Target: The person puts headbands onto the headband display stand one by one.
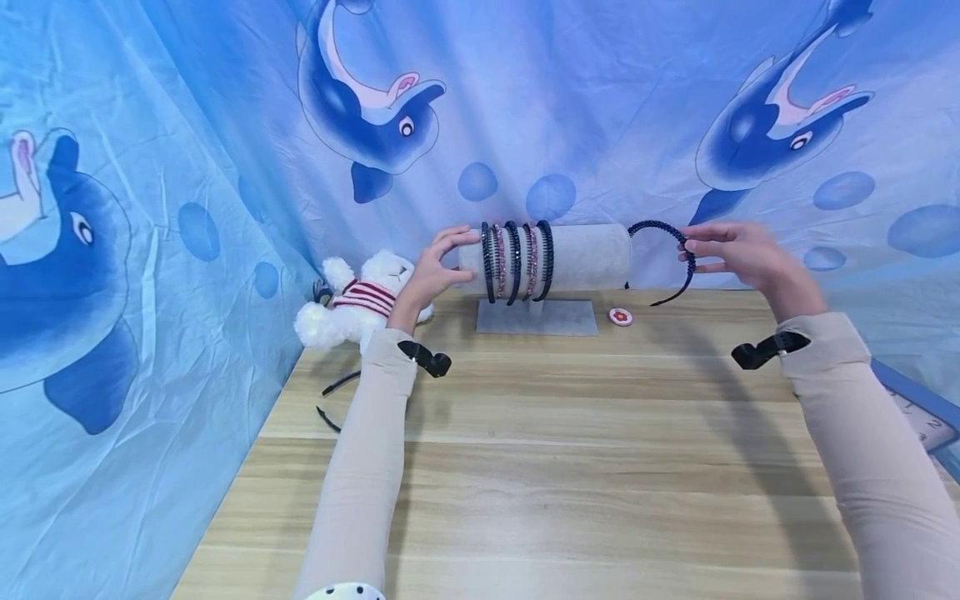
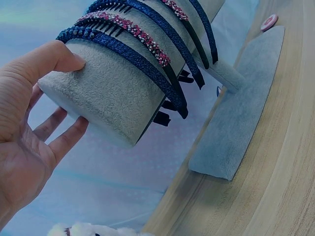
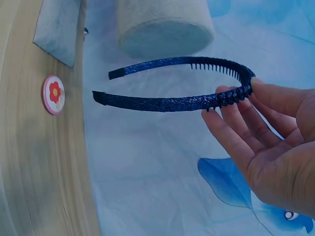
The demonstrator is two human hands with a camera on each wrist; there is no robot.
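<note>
A grey plush headband stand (image 1: 588,257), a horizontal roll on a flat base (image 1: 536,318), stands at the back of the table. Several headbands ring its left half: dark ones and pink-speckled ones, such as this pink beaded headband (image 2: 129,33). My left hand (image 1: 433,268) grips the roll's left end, thumb on top and fingers round the end face. Off the roll's right end, my right hand (image 1: 738,252) pinches a dark blue toothed headband (image 3: 162,104) between thumb and fingers. In the right wrist view its two tips point toward the roll's end.
Behind the left forearm lies a white plush toy (image 1: 367,296) in a red-striped top. Another dark headband (image 1: 341,383) lies partly hidden under that arm. A round flower badge (image 1: 620,317) sits right of the base. A blue-framed clock (image 1: 926,421) is at the right edge.
</note>
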